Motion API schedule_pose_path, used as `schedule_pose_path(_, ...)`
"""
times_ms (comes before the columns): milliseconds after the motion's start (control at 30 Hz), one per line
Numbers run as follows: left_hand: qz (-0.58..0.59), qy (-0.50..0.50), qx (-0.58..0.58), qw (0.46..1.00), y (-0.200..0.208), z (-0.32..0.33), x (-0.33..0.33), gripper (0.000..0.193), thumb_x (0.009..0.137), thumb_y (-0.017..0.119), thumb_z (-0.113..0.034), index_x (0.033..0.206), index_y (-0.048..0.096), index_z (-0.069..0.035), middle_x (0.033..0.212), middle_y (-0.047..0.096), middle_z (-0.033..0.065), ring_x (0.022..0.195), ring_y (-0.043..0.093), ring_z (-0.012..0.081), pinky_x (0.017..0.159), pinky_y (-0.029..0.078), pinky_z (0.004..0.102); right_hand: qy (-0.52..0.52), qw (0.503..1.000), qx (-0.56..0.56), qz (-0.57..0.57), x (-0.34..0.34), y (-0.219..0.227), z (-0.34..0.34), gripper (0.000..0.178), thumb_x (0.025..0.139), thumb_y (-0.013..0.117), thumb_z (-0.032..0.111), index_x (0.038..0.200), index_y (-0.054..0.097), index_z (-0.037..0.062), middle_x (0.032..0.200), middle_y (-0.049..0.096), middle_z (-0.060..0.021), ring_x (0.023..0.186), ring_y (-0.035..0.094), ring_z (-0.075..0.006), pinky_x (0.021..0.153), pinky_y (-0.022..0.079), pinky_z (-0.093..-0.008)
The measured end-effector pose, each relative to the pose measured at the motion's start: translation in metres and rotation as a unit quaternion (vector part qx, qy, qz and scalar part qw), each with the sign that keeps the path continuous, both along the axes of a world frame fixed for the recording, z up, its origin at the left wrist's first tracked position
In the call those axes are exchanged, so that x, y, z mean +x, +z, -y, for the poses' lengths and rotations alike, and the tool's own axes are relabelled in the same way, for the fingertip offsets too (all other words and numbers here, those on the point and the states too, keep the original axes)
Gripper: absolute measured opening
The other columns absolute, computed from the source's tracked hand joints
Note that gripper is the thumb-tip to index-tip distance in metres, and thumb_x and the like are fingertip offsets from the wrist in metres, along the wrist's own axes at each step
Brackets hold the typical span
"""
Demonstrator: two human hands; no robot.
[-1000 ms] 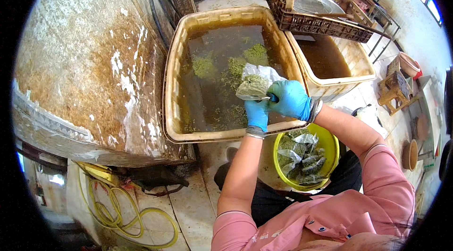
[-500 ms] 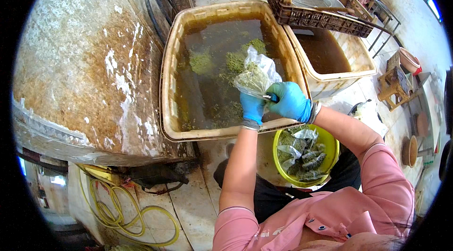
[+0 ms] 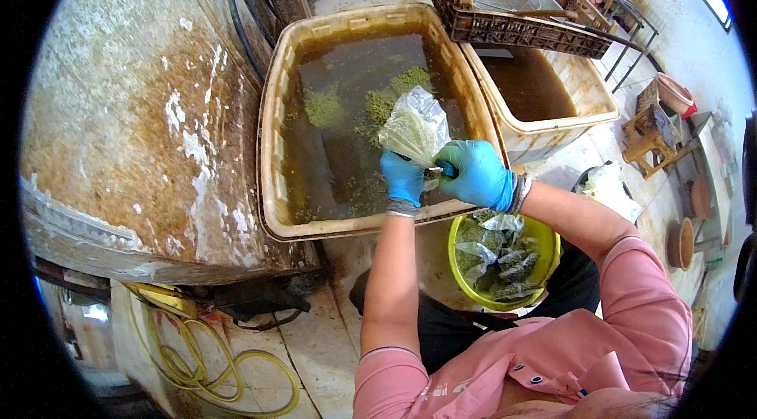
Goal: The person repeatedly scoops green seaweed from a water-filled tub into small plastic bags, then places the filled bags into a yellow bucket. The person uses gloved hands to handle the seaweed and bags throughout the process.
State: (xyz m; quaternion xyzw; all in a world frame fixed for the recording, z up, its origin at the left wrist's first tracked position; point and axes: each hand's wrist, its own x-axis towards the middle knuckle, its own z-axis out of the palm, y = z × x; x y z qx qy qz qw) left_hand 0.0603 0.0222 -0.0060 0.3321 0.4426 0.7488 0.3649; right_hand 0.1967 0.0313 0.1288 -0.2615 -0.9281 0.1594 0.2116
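A clear plastic bag (image 3: 412, 124) with green, algae-like bits inside hangs over a large off-white tub (image 3: 275, 175). The bag's gathered lower end is in my left hand (image 3: 404, 176), gloved in blue with closed fingers. Close beside it, my right hand (image 3: 478, 173), also in a blue glove, is closed around a small dark-blue tool (image 3: 449, 170) with a pale tip, its kind partly hidden. That hand touches the bag's lower end. Murky brown water fills the tub, and green clumps (image 3: 411, 80) float in it past the bag.
A yellow-green basin (image 3: 550, 261) below my right forearm holds several bags of green stuff (image 3: 516, 267). A second tub (image 3: 544, 131) of brown liquid stands to the right, a brown crate (image 3: 520, 29) across its far end. Yellow hose (image 3: 185, 376) coils at lower left.
The bag has tilted and gathered into a fan shape over the water. Both hands stay together at its lower end. The whole view has shifted slightly.
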Motion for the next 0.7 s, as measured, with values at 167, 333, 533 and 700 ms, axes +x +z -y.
schedule_pose_path(167, -0.06, 0.01, 0.025, 0.998, -0.028, -0.013, -0.015, 0.037, 0.086, 0.056, 0.001, 0.122, 0.051, 0.0, 0.118, 0.06, 0.0112, 0.101, 0.06, 0.0203, 0.087, 0.051, 0.0334, 0.027, 0.999, 0.027, 0.011, -0.007, -0.011, 0.016, 0.015, 0.065, 0.068, 0.014, 0.076, 0.061, 0.0083, 0.069, 0.058, -0.0116, 0.065, 0.059, -0.0339, 0.058, 0.048, -0.0411)
schedule_pose_path(333, 0.161, -0.012, -0.093, 0.983, 0.005, -0.007, -0.007, 0.039, 0.093, 0.05, -0.007, 0.131, 0.045, -0.002, 0.128, 0.054, 0.012, 0.11, 0.055, 0.0237, 0.093, 0.049, 0.0383, 0.018, 0.996, -0.034, -0.079, 0.006, -0.022, -0.017, 0.025, 0.076, 0.071, 0.029, 0.083, 0.064, 0.0063, 0.07, 0.06, -0.0117, 0.06, 0.059, -0.0249, 0.056, 0.047, -0.0385)
schedule_pose_path(533, 0.259, -0.161, 0.135, 0.943, -0.008, 0.005, -0.021, 0.045, 0.093, 0.053, -0.017, 0.135, 0.042, -0.005, 0.128, 0.053, 0.0098, 0.111, 0.055, 0.0265, 0.096, 0.048, 0.0387, -0.19, 0.921, -0.33, -0.085, 0.007, -0.013, -0.102, 0.039, 0.08, 0.073, 0.039, 0.083, 0.065, 0.0009, 0.067, 0.057, 0.0004, 0.059, 0.048, -0.0088, 0.053, 0.04, -0.027)
schedule_pose_path(700, 0.364, -0.083, 0.008, 0.927, -0.022, -0.005, -0.02, 0.04, 0.091, 0.057, -0.028, 0.124, 0.051, -0.006, 0.118, 0.058, 0.0118, 0.104, 0.056, 0.0277, 0.09, 0.05, 0.0412, -0.118, 0.876, -0.463, -0.066, -0.01, -0.023, -0.111, 0.029, 0.079, 0.073, 0.029, 0.086, 0.067, 0.0017, 0.066, 0.057, 0.0009, 0.056, 0.049, -0.0073, 0.052, 0.041, -0.0261)
